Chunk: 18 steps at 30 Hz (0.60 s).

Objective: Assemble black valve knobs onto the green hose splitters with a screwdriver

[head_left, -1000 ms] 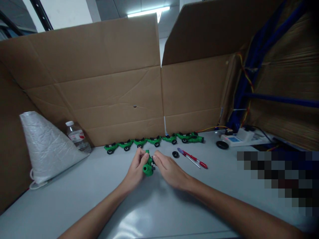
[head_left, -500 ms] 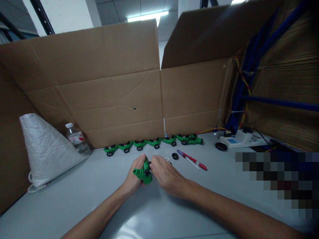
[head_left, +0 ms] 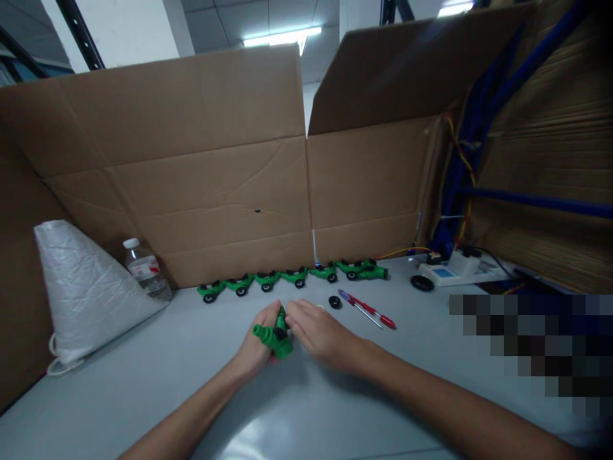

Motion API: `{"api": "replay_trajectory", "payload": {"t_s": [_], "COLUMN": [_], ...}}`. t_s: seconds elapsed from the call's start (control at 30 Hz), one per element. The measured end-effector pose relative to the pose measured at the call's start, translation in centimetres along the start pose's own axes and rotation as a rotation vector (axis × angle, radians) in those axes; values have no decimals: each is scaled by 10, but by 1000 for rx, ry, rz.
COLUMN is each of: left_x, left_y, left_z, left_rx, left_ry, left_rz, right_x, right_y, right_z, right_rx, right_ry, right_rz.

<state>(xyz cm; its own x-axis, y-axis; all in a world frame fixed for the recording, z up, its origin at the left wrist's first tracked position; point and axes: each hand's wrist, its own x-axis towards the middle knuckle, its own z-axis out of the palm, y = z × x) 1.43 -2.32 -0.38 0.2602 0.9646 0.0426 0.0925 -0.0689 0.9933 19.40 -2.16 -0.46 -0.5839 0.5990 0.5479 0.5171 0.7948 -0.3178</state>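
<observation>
Near the middle of the table, my left hand (head_left: 258,342) is wrapped round a green plastic hose splitter (head_left: 276,340), a branched fitting with a ribbed spout and a black part on it. The spout points toward the left and front. Against the fitting's right side, my right hand (head_left: 318,329) has its fingers bent and closed at the far end. My own fingers cover that end, so what they pinch there is partly hidden. Behind my hands, several similar green hose splitters (head_left: 266,281) with black ends stand in a row along the cardboard.
To the right of my hands lie a black ring (head_left: 334,302), a pen (head_left: 357,306) and a red screwdriver (head_left: 383,319). Farther right are a black disc (head_left: 422,283) and a power strip (head_left: 467,271). A white bag (head_left: 96,297) and a water bottle (head_left: 146,268) stand left. Cardboard (head_left: 215,185) walls the back.
My right hand has shifted slightly and turned round the far end of the fitting, its fingers now straighter. The left hand keeps its hold. The view has moved a little.
</observation>
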Motion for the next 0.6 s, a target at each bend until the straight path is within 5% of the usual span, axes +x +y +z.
{"api": "replay_trajectory", "payload": {"t_s": [0.17, 0.3, 0.43, 0.53, 0.6], "left_x": [-2, -1, -1, -2, -2], "left_y": [7, 13, 17, 14, 9], "left_z": [-7, -8, 0, 6, 6], "left_rx": [416, 626, 403, 180, -63], "left_ry": [215, 297, 265, 155, 27], "left_rz": [293, 330, 281, 107, -150], "right_x": [3, 6, 1, -2, -3], "right_y": [-2, -6, -18, -22, -18], "right_z": [17, 30, 29, 24, 21], "right_rx": [485, 798, 543, 316, 174], "right_ry": [54, 131, 237, 251, 225], "right_rz": [266, 385, 377, 332, 261]}}
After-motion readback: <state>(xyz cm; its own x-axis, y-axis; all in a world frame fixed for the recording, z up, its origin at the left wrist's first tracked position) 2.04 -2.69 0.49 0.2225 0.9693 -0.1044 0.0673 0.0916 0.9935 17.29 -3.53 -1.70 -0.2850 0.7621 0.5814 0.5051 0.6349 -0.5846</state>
